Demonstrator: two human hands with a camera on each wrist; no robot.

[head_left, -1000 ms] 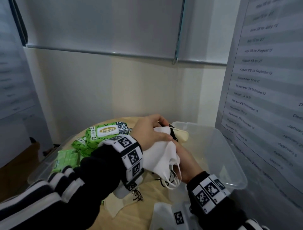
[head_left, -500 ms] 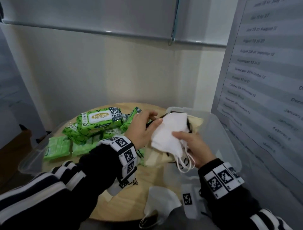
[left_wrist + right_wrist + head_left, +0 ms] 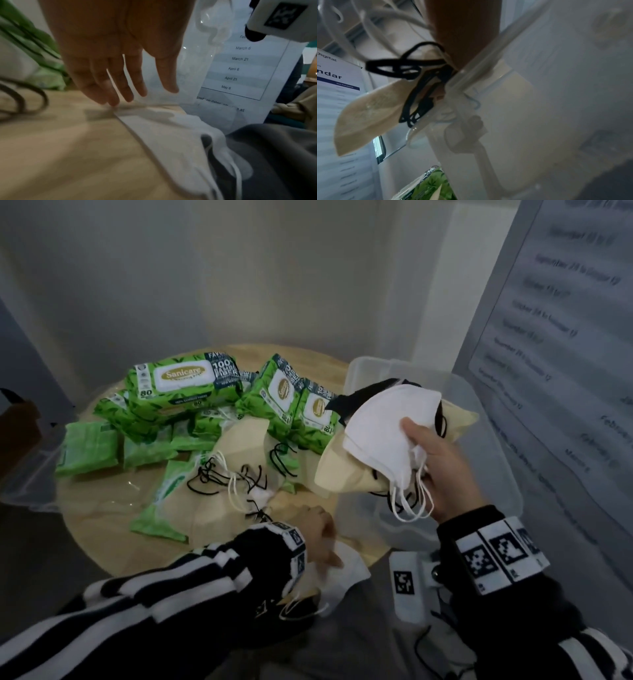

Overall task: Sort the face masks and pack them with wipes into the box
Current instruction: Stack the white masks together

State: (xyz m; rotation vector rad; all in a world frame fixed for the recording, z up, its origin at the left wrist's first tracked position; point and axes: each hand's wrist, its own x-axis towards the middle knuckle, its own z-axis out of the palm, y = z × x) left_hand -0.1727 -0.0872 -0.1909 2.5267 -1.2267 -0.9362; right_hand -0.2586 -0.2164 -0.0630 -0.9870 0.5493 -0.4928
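My right hand (image 3: 431,460) grips a stack of face masks (image 3: 387,426) above the clear plastic box (image 3: 486,446): white ones on top, beige and black beneath, ear loops dangling. In the right wrist view a beige mask (image 3: 368,112) and black loops (image 3: 412,75) hang by the box rim. My left hand (image 3: 320,537) reaches down with straight fingers (image 3: 120,86) to a white mask (image 3: 346,573) lying at the table's near edge. That white mask (image 3: 171,138) hangs partly over the edge. More beige masks (image 3: 239,446) with black loops lie mid-table. Green wipe packs (image 3: 185,381) are piled at the back.
The round wooden table (image 3: 102,518) stands in a corner. A poster with dates (image 3: 561,337) hangs close on the right of the box. A clear lid or second tub (image 3: 27,474) juts out at the table's left. Small green packs (image 3: 89,446) lie left.
My left hand has let go of the mask stack and dropped to the white mask at the table's near edge. The right hand alone keeps the stack over the box. The head view tilted down.
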